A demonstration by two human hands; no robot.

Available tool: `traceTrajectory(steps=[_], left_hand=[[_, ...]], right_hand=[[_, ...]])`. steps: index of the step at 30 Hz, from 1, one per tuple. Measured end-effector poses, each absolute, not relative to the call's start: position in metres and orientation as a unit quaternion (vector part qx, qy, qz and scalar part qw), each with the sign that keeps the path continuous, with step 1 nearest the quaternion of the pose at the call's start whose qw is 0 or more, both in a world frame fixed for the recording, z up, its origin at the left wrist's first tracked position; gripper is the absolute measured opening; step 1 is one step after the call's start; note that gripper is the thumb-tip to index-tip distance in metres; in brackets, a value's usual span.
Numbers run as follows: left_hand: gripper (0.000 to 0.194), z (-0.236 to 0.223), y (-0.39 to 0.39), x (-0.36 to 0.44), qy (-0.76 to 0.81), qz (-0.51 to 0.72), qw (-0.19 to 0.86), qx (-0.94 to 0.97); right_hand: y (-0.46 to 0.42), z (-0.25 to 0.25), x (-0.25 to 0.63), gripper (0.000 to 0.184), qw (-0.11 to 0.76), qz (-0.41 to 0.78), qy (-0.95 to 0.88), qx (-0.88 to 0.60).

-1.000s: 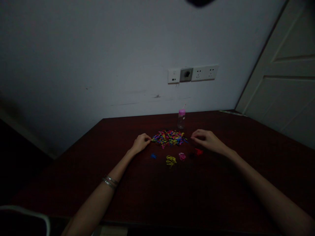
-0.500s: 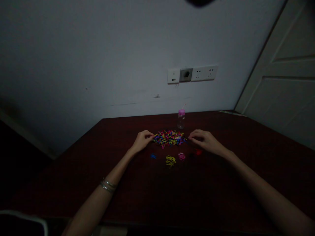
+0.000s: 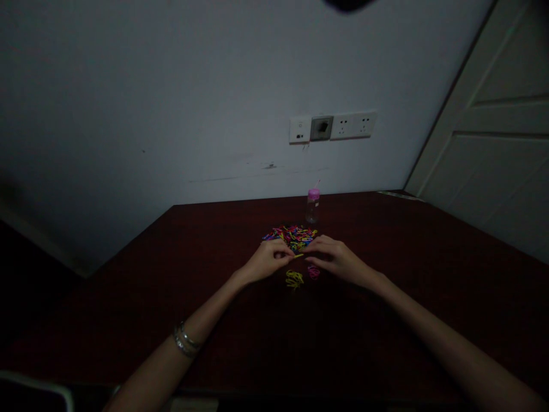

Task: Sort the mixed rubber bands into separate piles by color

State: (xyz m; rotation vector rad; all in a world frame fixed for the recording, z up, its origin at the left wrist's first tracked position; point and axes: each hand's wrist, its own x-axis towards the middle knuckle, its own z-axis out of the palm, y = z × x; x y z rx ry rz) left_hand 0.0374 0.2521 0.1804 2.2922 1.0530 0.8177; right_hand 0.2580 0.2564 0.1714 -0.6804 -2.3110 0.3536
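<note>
Pinching a small yellow band (image 3: pixel 299 256) w/ L hand (image 3: pixel 266 261), btwn thumb & fingertip, just this side of the mixed pile (image 3: pixel 292 232). Holding R hand (image 3: pixel 341 263) opposite, thumb apart from fingers, v. close to the band's right end; can't tell if touching it. Lying below the hands, on the near side: a loose yellow bunch (image 3: pixel 294 279) to the left, w/ a smaller pink bunch (image 3: pixel 313 272) just beside, to the right, partly under R hand. Standing upright beyond the pile, slightly right: a clear bottle (image 3: pixel 312 213) w/ pink lid (image 3: pixel 314 194). Resting all on a dark red table (image 3: pixel 231 220), against a wall (image 3: pixel 231 114) w/ sockets (image 3: pixel 352 126). Wearing bracelets (image 3: pixel 184 341) on L wrist.
</note>
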Motion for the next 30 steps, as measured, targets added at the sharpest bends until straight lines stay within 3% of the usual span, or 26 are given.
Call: traceTrajectory(steps=[10, 20, 30], left_hand=[[0.014, 0.185, 0.248, 0.04, 0.388, 0.276, 0.262, 0.84], [0.022, 0.17, 0.294, -0.007, 0.511, 0.405, 0.269, 0.708], [0.023, 0.157, 0.307, -0.021, 0.551, 0.409, 0.291, 0.666]], right_hand=[[0.257, 0.166, 0.254, 0.015, 0.337, 0.14, -0.897, -0.248], [0.248, 0.151, 0.242, 0.013, 0.271, 0.125, -0.916, -0.267], [0.247, 0.154, 0.244, 0.016, 0.257, 0.108, -0.922, -0.269]])
